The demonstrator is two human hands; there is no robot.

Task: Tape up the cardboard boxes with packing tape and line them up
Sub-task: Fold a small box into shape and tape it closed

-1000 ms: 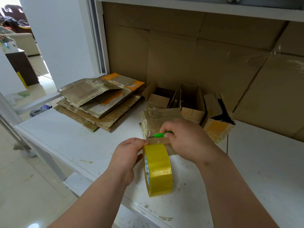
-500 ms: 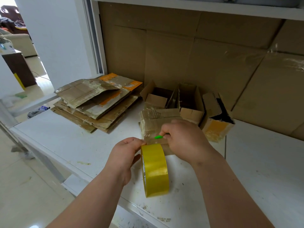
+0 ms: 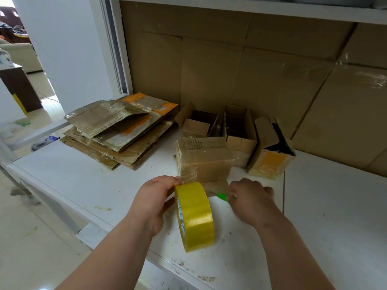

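A closed, taped cardboard box [image 3: 204,159] sits on the white table [image 3: 324,206] just beyond my hands. My left hand [image 3: 155,197] grips a yellow roll of packing tape [image 3: 195,216], standing on edge in front of the box, with a strip of tape running up to the box's near face. My right hand [image 3: 250,198] holds a small green-handled cutter [image 3: 221,196], its tip pointing left at the box's lower front edge. Three open cardboard boxes [image 3: 238,130] stand in a row behind.
A pile of flattened cardboard boxes [image 3: 117,130] lies at the table's left back. Large cardboard sheets [image 3: 251,70] line the wall behind. The table's front edge runs diagonally below my forearms, with tiled floor [image 3: 31,237] to the left.
My right hand has come off the top of the box, moving down and to the right with the cutter. The box's top and front now show. The left hand keeps the roll in place.
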